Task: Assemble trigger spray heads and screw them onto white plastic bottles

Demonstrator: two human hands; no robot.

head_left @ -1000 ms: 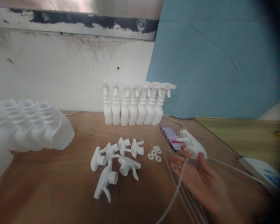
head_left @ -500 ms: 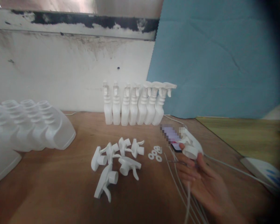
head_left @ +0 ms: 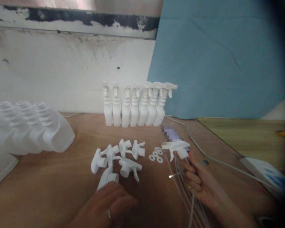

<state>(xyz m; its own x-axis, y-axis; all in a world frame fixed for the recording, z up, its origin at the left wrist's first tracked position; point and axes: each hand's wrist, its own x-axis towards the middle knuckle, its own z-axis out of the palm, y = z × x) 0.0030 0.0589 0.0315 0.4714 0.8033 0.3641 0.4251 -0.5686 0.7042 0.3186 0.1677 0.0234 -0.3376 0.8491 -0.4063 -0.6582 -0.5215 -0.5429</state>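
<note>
My right hand [head_left: 194, 174] is closed around a white trigger spray head [head_left: 179, 148], its nozzle pointing left. A thin metal tool [head_left: 175, 174] sticks out between its fingers; its kind I cannot tell. Below that hand run several thin white tubes [head_left: 184, 193]. At the bottom, my left hand [head_left: 111, 204], a ring on one finger, is blurred. It partly covers a loose spray head [head_left: 106, 178]; its fingertips are not clear. More loose spray heads [head_left: 130, 167] lie just beyond. White ring washers [head_left: 155, 154] form a small group left of my right hand.
Several white bottles with spray heads [head_left: 134, 110] stand in a row by the wall. Open-necked white bottles [head_left: 54, 134] stand at left. A phone [head_left: 172, 133] lies behind my right hand. A cable [head_left: 216, 161] crosses toward a white and blue object [head_left: 263, 172] at right.
My left hand has come in at the bottom, over the nearest loose spray head. My right hand has turned the spray head, so its nozzle points left, and shifted slightly left.
</note>
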